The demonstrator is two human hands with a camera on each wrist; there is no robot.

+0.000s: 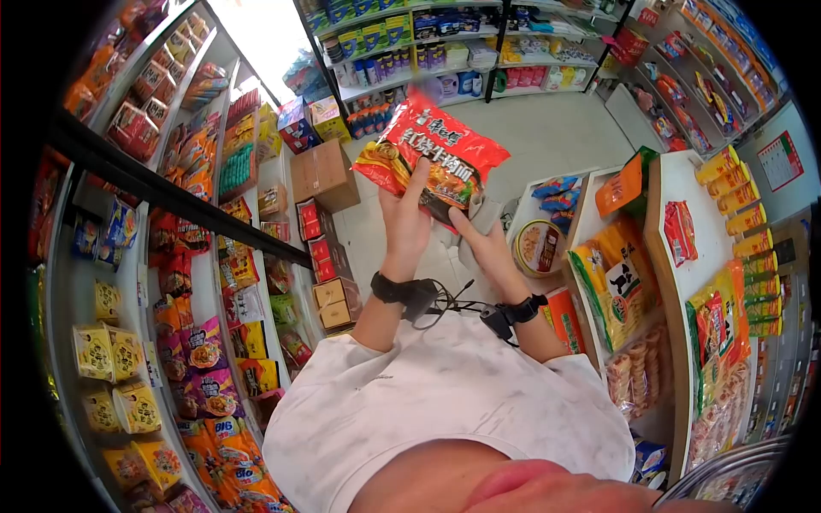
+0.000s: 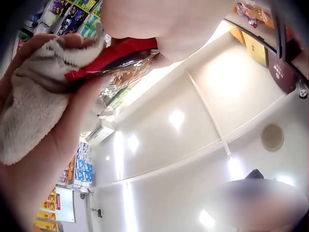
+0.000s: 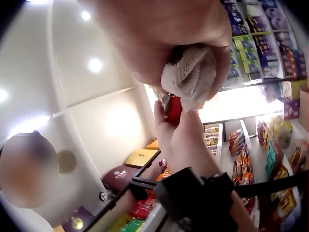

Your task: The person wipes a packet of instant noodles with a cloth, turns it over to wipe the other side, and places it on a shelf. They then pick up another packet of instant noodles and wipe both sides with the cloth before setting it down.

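In the head view, a red bag of instant noodles (image 1: 432, 158) with a bowl picture on its front is held up before the chest. My left hand (image 1: 405, 224) grips its near left part, thumb across the printed front. At the lower right corner is my right hand (image 1: 489, 250), its thumb at the bag's edge. A whitish cloth (image 3: 188, 72) is bunched in the right hand's grip, as the right wrist view shows. From the left wrist side, the cloth (image 2: 34, 116) lies against the bag's red edge (image 2: 116, 55).
Shelves of packaged snacks (image 1: 205, 368) run along the left. A white display stand (image 1: 676, 222) with bagged food and yellow canisters (image 1: 735, 205) is at the right. A cardboard box (image 1: 325, 175) stands on the floor (image 1: 530, 120) near the left shelves. More stocked shelves (image 1: 453, 43) line the back.
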